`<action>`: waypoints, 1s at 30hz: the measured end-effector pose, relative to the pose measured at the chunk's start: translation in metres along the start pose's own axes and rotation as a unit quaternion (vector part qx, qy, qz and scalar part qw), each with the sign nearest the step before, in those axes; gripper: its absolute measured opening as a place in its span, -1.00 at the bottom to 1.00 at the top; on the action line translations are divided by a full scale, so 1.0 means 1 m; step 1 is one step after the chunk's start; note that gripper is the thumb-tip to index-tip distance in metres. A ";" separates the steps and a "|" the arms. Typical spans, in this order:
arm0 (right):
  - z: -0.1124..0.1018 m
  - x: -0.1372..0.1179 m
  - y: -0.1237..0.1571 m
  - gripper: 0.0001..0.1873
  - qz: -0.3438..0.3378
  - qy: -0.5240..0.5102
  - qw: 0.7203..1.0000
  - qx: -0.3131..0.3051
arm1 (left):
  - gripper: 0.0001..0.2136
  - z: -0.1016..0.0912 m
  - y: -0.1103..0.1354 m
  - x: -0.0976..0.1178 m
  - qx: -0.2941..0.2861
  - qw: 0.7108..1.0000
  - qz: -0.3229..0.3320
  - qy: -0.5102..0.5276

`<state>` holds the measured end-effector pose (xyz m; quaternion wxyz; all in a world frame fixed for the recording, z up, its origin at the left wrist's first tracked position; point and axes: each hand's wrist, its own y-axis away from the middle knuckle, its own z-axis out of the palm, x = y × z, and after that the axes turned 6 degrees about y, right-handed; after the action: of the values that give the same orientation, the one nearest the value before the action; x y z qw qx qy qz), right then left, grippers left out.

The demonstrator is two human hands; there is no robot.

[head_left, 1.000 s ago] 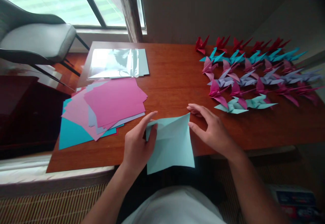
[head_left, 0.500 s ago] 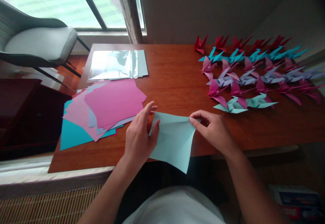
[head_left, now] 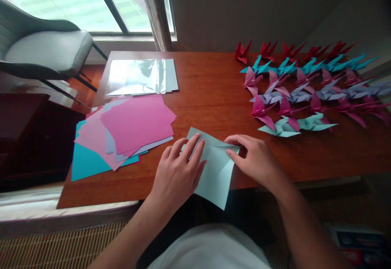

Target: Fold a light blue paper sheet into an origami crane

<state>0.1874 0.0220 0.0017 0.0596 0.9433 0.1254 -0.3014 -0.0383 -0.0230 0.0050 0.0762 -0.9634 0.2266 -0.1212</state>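
A thin, pale blue-green square sheet of paper is at the lower middle of the frame, on the front edge of the shiny red-brown wooden table. Its bottom corner pokes out past the table's edge. A crease line runs near its top right side.

The left hand lies on the left part of the sheet, with its palm down. Its fingers are a little bit apart and do not curl around anything. The right hand is at the sheet's right corner. Its thumb tip and pointing finger tip have a small gap between them, and I cannot tell if they pinch the paper.

On the left side of the frame is a messy pile of flat pink, purple and blue paper sheets. Just above it lies a shiny clear plastic packet. At the upper right, folded paper birds stand in rows of red, blue, pink, purple and dark pink. Two pale green paper birds sit in the row nearest the right hand.
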 end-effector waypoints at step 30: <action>0.027 0.007 0.028 -0.59 -0.266 0.151 0.944 0.122 | -0.51 -0.002 -0.028 -0.025 -0.082 0.995 0.008 -0.064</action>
<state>0.1852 -0.0088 -0.0231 -0.1580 0.9102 0.3411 -0.1738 -0.0484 0.0133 0.0080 0.0122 -0.9704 0.2381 -0.0397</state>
